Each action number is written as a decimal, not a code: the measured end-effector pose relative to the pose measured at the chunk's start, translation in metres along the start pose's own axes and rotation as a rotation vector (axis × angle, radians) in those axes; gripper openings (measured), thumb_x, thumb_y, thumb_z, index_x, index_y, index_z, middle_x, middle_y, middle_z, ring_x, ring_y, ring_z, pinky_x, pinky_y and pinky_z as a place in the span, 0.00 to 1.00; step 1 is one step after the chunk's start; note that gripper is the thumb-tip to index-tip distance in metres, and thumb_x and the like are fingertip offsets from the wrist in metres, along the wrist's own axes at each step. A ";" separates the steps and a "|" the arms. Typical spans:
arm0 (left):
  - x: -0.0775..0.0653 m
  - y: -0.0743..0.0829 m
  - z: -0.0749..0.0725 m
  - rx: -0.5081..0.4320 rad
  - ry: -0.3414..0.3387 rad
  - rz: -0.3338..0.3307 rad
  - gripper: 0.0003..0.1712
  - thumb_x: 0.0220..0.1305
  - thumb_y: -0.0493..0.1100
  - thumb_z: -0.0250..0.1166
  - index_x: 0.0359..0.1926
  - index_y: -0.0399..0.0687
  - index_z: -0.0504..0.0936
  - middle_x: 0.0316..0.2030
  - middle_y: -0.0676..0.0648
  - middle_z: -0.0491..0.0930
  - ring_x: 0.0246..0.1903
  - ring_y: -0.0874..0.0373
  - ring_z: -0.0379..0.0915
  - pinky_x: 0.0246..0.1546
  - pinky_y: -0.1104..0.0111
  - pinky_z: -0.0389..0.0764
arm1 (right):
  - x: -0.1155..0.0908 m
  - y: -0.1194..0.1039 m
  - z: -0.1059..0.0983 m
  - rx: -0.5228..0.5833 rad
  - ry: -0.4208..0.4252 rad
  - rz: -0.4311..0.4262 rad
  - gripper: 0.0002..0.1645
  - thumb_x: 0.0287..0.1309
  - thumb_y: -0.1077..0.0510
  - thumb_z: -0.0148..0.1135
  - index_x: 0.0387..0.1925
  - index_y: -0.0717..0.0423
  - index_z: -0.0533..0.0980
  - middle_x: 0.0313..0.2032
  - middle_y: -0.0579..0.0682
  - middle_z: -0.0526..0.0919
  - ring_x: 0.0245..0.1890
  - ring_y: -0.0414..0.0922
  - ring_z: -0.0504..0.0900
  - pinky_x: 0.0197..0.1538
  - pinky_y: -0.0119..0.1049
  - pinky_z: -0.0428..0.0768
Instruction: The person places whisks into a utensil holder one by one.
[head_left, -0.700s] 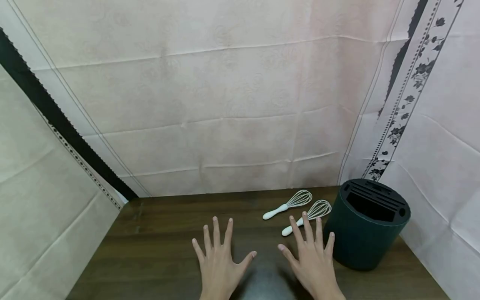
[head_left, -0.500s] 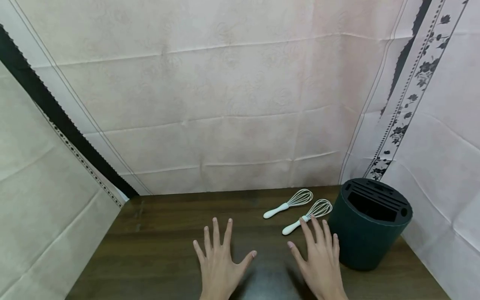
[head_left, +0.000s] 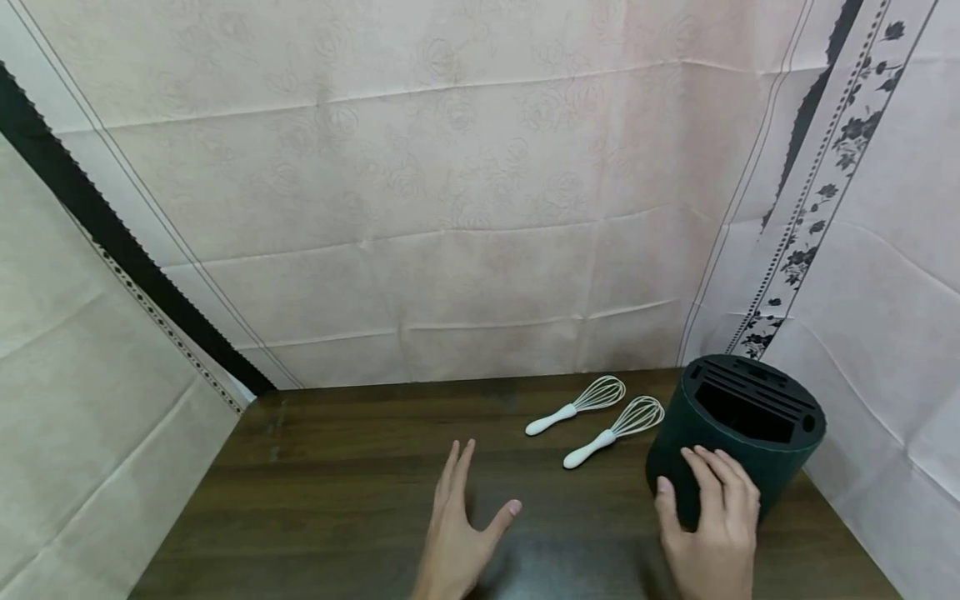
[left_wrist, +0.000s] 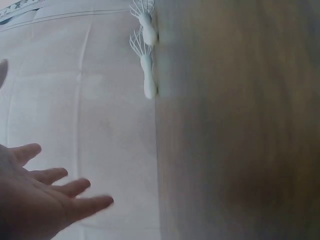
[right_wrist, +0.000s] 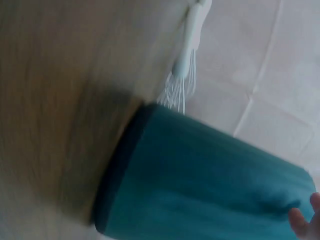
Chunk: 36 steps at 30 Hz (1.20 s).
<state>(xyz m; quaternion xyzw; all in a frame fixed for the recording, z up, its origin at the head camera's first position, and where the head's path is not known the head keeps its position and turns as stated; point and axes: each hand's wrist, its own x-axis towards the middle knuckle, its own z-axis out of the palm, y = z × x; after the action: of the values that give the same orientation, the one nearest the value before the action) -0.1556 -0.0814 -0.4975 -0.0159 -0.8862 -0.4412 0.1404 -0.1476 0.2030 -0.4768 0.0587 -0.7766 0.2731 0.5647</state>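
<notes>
A right hand (head_left: 712,521), fingers loosely extended, meets the near side of a dark green slotted holder (right_wrist: 200,175), contact unclear. The holder stands on the desk (head_left: 322,492) at the hand's 1 o'clock, apparently stiff, smooth and light for its bulk, best held by its walls at 3 and 9 o'clock. The left hand (head_left: 461,533), fingers straight, holds nothing; white whisks (head_left: 596,446) lie at the right hand's 10 o'clock.

You can't read any words or numbers here. You can't find a name or sign either.
</notes>
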 end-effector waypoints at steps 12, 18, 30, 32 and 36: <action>-0.002 0.001 0.014 -0.373 0.016 0.048 0.46 0.64 0.56 0.77 0.78 0.73 0.64 0.77 0.54 0.65 0.77 0.45 0.61 0.69 0.42 0.69 | 0.041 0.014 -0.022 0.029 0.142 0.150 0.51 0.69 0.28 0.58 0.66 0.71 0.69 0.68 0.76 0.63 0.74 0.67 0.58 0.76 0.65 0.56; 0.003 -0.001 0.027 -0.499 -0.065 -0.006 0.46 0.66 0.53 0.76 0.79 0.66 0.63 0.78 0.46 0.64 0.76 0.39 0.61 0.67 0.38 0.70 | 0.050 0.042 -0.025 0.089 0.054 0.229 0.61 0.61 0.24 0.64 0.75 0.65 0.61 0.78 0.63 0.56 0.79 0.59 0.53 0.79 0.59 0.52; 0.007 0.007 0.045 -0.613 -0.418 0.019 0.37 0.73 0.56 0.69 0.77 0.58 0.68 0.75 0.37 0.68 0.72 0.35 0.65 0.64 0.44 0.76 | 0.063 0.078 -0.037 0.201 -0.070 0.402 0.51 0.67 0.46 0.67 0.82 0.46 0.53 0.81 0.54 0.52 0.80 0.46 0.51 0.80 0.40 0.45; 0.009 0.012 0.053 -0.624 -0.458 0.043 0.36 0.73 0.56 0.69 0.77 0.60 0.69 0.75 0.39 0.69 0.72 0.36 0.66 0.63 0.46 0.78 | 0.065 0.082 -0.039 0.225 -0.087 0.482 0.48 0.68 0.49 0.65 0.82 0.43 0.53 0.79 0.55 0.55 0.76 0.44 0.56 0.77 0.34 0.49; 0.011 0.022 0.071 -0.651 -0.508 0.067 0.36 0.72 0.56 0.70 0.76 0.61 0.69 0.74 0.45 0.71 0.72 0.38 0.67 0.63 0.51 0.79 | 0.071 0.095 -0.042 0.312 -0.123 0.640 0.44 0.71 0.53 0.59 0.82 0.39 0.53 0.80 0.51 0.57 0.77 0.42 0.56 0.75 0.32 0.49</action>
<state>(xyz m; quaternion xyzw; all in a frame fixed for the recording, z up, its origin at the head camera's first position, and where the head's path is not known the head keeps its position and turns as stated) -0.1798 -0.0135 -0.5176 -0.1967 -0.7059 -0.6756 -0.0807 -0.1755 0.3186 -0.4371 -0.0857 -0.7371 0.5473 0.3870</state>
